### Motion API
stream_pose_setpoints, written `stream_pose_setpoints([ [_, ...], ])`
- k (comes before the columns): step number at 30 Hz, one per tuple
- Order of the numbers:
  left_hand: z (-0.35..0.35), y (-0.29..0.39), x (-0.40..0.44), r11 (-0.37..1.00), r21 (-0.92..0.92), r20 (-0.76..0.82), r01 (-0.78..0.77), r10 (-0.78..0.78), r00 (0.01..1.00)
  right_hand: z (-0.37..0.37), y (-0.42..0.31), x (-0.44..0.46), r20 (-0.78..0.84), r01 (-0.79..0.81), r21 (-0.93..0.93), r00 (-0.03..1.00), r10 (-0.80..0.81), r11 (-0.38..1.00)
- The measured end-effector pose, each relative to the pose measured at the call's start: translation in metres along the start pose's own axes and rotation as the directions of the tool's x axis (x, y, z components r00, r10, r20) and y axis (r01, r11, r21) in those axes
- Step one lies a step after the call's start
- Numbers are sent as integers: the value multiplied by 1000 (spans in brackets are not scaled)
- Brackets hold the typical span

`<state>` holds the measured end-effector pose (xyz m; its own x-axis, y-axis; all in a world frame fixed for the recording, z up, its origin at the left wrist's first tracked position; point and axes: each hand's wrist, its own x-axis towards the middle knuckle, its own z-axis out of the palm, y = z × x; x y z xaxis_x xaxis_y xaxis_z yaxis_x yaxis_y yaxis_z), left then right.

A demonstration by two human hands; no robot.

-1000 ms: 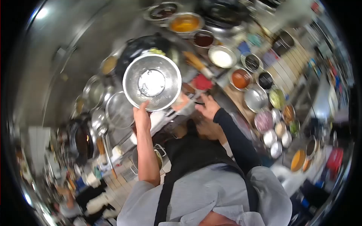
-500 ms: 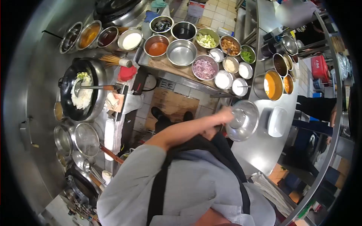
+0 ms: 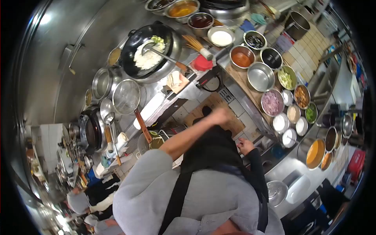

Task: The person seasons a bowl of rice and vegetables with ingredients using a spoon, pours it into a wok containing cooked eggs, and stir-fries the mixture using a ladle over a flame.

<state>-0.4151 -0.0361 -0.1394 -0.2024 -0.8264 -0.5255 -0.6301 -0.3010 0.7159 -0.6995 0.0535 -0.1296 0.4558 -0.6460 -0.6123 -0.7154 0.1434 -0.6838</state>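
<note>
My left hand [image 3: 220, 116] is in front of my apron, above the floor, smeared by motion; its fingers cannot be made out. My right hand [image 3: 246, 146] is close to my right side, near the counter edge. Its fingers are loosely bent with a gap at the thumb, and nothing shows in them. Behind it on the steel counter stands a metal bowl [image 3: 277, 193] beside a white oblong dish [image 3: 299, 188]. Off to the left, a black wok [image 3: 129, 58] holds white rice [image 3: 145, 58] with chopped green pieces, and a ladle [image 3: 166, 57] rests in it.
Ahead on the right stand several ingredient bowls, including sliced red onion [image 3: 272, 102], an orange-red sauce [image 3: 241, 58] and a pot of orange liquid [image 3: 315, 153]. A mesh strainer [image 3: 126, 97] lies left of me, its handle jutting towards my left arm. Other people [image 3: 94, 199] are at lower left.
My view has turned left, towards the wok. My left hand has come away from the metal bowl and moved over to the front of my body. My right hand now shows clearly.
</note>
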Motion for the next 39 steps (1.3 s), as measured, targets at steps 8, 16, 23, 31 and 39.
stream_pose_setpoints([
  [8, -275, -86, -38, 805, 104, -703, 585, -357, 615, -85, -103, 130, 100, 198, -263, 979, -177, 944],
  [16, -274, -138, -19, 881, 66, -654, 469, -316, 687, -36, -180, 310, 318, 304, -214, 920, -228, 928],
  [23, -268, -163, -159, 691, -189, -812, 698, -509, 284, 63, -202, 410, 368, -192, 508, 930, -11, 840],
  [31, -224, -244, -183, 585, -171, -754, 793, -595, 277, 98, -235, 409, 380, -284, 128, 899, 217, 950],
  [39, -223, -133, -127, 933, -131, -937, 335, -228, 266, -24, -197, 414, 540, -339, 230, 824, 170, 912],
])
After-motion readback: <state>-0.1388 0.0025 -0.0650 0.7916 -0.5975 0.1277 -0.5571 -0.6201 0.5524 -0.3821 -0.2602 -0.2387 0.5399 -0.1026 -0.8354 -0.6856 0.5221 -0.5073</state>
